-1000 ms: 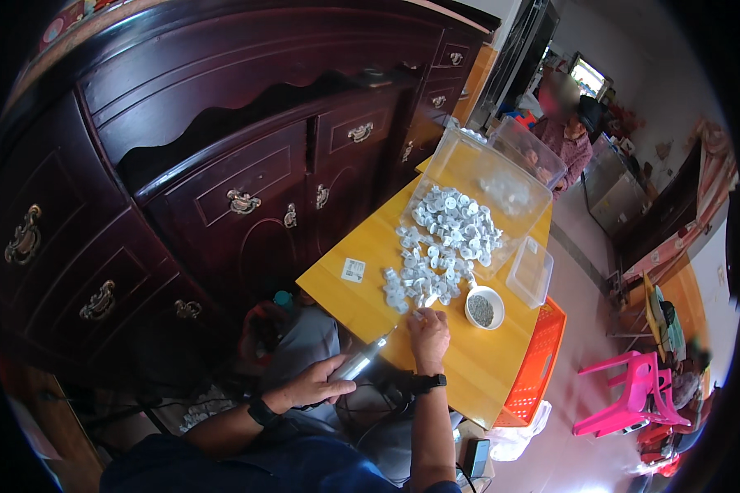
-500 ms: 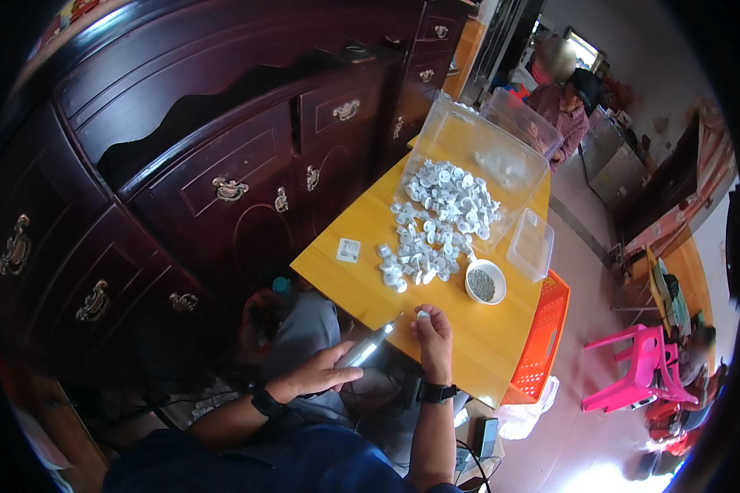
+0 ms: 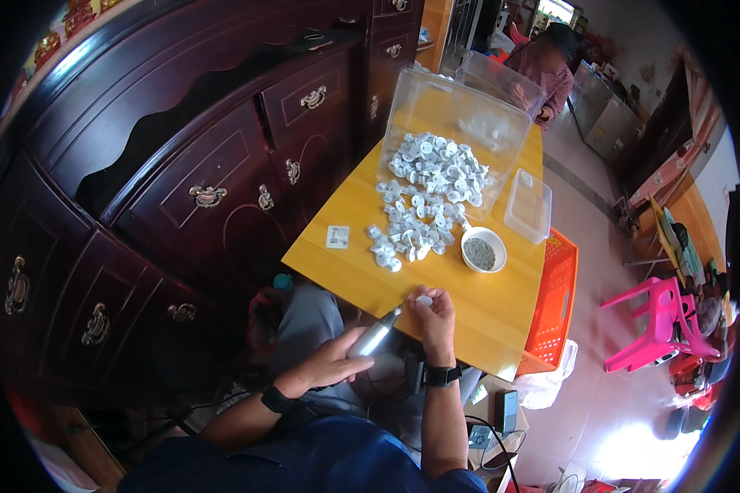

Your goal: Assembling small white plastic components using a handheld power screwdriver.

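A: Item one, the left hand (image 3: 330, 363)?
B: Its fingers are wrapping a silver pen-shaped rotary tool (image 3: 376, 330), which is pointing up and right, its tip sitting just left of the small white piece (image 3: 423, 301).

A: Item two, the right hand (image 3: 436, 319)?
B: Its fingers are pinching that small white piece at the near edge of the yellow surface (image 3: 362, 271). A dark watch (image 3: 441, 375) is sitting on the wrist behind it.

A: Where is the piece lying against the white bowl (image 3: 483, 249)?
B: Nearer the person than the bowl and a little to its left, well apart from it.

A: What is the bowl holding?
B: Grey grit or powder; I cannot tell which.

A: And around the bowl?
B: A heap of small white parts (image 3: 426, 197) is spreading left of and beyond the bowl, running into a large clear plastic box (image 3: 460, 123) lying tipped on its side. A small clear lidded container (image 3: 529, 205) is lying just beyond the bowl, to its right. A small white tag (image 3: 337, 237) is resting far left of the bowl.

A: Off the surface?
B: An orange crate (image 3: 554, 304) is standing to the right of the bowl, below the edge. A dark wooden cabinet (image 3: 181, 164) with brass handles is standing to the left. A pink plastic chair (image 3: 658, 320) is standing far to the right. Another person (image 3: 547, 70) is sitting well beyond the bowl.
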The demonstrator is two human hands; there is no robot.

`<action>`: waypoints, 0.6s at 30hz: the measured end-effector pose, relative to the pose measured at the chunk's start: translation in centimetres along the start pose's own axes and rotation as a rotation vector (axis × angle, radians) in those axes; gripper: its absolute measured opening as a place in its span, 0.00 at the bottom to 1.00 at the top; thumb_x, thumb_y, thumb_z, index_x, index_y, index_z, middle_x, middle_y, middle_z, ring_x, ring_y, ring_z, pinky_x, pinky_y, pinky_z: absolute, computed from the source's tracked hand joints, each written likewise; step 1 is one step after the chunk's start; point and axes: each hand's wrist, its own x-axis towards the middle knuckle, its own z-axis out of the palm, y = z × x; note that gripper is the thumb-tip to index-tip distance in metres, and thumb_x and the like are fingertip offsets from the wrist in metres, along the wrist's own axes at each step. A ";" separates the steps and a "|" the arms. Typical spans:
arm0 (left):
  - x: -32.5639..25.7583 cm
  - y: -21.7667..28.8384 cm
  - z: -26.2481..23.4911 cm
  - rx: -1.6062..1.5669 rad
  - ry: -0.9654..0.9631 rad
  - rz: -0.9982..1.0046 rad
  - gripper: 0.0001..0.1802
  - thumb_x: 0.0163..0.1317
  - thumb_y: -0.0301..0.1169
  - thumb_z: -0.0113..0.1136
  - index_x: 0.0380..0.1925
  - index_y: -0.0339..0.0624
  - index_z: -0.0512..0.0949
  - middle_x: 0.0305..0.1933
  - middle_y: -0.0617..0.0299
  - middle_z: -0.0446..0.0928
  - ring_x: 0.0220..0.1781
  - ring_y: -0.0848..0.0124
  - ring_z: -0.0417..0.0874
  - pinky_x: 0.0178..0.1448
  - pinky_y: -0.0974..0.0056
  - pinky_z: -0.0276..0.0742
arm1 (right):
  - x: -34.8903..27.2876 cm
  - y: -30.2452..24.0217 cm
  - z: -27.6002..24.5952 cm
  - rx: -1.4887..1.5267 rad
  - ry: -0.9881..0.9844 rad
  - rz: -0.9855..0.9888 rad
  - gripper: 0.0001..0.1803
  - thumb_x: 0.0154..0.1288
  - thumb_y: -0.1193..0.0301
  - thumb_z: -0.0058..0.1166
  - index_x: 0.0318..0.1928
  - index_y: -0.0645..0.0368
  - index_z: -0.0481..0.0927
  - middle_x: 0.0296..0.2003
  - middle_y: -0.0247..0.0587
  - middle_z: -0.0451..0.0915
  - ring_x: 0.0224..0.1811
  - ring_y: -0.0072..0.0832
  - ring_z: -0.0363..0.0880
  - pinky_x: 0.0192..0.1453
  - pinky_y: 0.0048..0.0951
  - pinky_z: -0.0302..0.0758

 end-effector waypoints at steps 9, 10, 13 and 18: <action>0.3 0.0 0.3 0.038 0.009 0.004 0.30 0.68 0.34 0.61 0.67 0.40 0.63 0.33 0.68 0.74 0.25 0.81 0.73 0.29 0.73 0.72 | 0.1 -0.5 -0.1 0.029 -0.073 0.030 0.13 0.71 0.84 0.48 0.53 0.62 0.73 0.44 0.40 0.80 0.44 0.25 0.82 0.50 0.23 0.79; 0.4 0.0 0.4 0.042 0.007 0.008 0.30 0.67 0.34 0.61 0.66 0.40 0.63 0.33 0.68 0.74 0.25 0.81 0.73 0.29 0.73 0.72 | 0.2 -0.4 -0.4 0.030 -0.069 0.029 0.13 0.71 0.84 0.48 0.53 0.62 0.73 0.44 0.40 0.80 0.44 0.25 0.82 0.50 0.23 0.79; 0.6 -0.2 0.6 0.043 0.011 -0.002 0.30 0.67 0.35 0.62 0.66 0.40 0.63 0.33 0.68 0.75 0.25 0.81 0.73 0.29 0.73 0.72 | 0.2 -0.3 -0.7 -0.043 -0.130 0.042 0.14 0.71 0.84 0.47 0.54 0.63 0.75 0.43 0.38 0.81 0.43 0.24 0.82 0.48 0.22 0.79; 1.0 -0.2 0.9 0.072 0.009 -0.035 0.31 0.67 0.35 0.62 0.66 0.40 0.64 0.33 0.67 0.75 0.25 0.80 0.74 0.29 0.72 0.72 | 0.1 -0.3 -0.2 -0.074 -0.116 0.045 0.12 0.70 0.83 0.49 0.52 0.64 0.76 0.43 0.38 0.82 0.41 0.23 0.82 0.46 0.21 0.79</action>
